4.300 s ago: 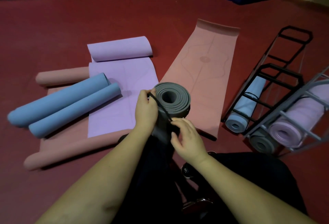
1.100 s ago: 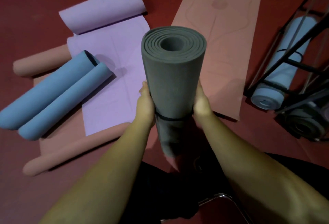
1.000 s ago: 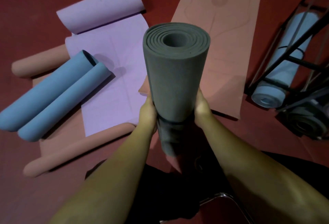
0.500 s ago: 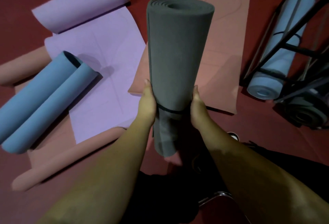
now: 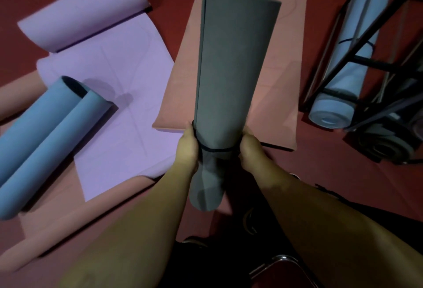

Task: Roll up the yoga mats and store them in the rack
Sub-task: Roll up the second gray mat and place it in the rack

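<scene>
Between the hands, a rolled grey mat stands upright above the floor; left hand and right hand grip it at its black strap, fingers apparently curled behind.

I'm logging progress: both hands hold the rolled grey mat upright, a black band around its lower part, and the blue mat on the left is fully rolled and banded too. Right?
Not quite. The head view shows the blue mat on the left lying loosely curled from both ends, with no band. The rest holds: left hand and right hand hold the grey mat upright, band around its lower part.
</scene>
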The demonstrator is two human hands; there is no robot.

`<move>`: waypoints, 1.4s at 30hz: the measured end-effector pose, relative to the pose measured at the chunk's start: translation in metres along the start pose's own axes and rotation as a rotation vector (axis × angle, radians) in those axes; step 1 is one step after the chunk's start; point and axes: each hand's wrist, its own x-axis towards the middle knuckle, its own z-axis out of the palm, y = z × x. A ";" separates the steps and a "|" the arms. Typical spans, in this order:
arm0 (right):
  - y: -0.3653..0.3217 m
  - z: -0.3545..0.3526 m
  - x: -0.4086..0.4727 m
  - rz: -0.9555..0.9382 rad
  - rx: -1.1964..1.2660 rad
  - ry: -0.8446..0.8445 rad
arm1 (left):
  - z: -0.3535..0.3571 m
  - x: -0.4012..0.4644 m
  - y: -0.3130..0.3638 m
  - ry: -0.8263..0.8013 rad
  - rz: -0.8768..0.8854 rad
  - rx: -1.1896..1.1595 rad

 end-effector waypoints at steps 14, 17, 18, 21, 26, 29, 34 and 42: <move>0.005 -0.090 -0.081 0.121 0.230 0.028 | 0.043 -0.069 0.001 -0.434 0.368 0.605; 0.014 -0.109 -0.099 0.139 0.203 0.048 | 0.057 -0.081 -0.011 -0.484 0.393 0.716; 0.014 -0.116 -0.101 0.146 0.200 0.062 | 0.061 -0.082 -0.014 -0.501 0.393 0.752; 0.009 -0.136 -0.108 0.159 0.218 0.087 | 0.073 -0.088 -0.020 -0.540 0.392 0.789; -0.005 -0.168 -0.108 0.240 0.162 0.121 | 0.098 -0.092 -0.021 -0.597 0.394 0.815; -0.009 -0.178 -0.113 0.291 0.172 0.104 | 0.101 -0.089 -0.034 -0.633 0.363 0.815; -0.001 -0.185 -0.109 0.292 0.307 0.061 | 0.107 -0.089 -0.054 -0.757 0.268 0.646; 0.001 -0.206 -0.088 0.278 0.253 0.112 | 0.127 -0.082 -0.055 -0.702 0.311 0.713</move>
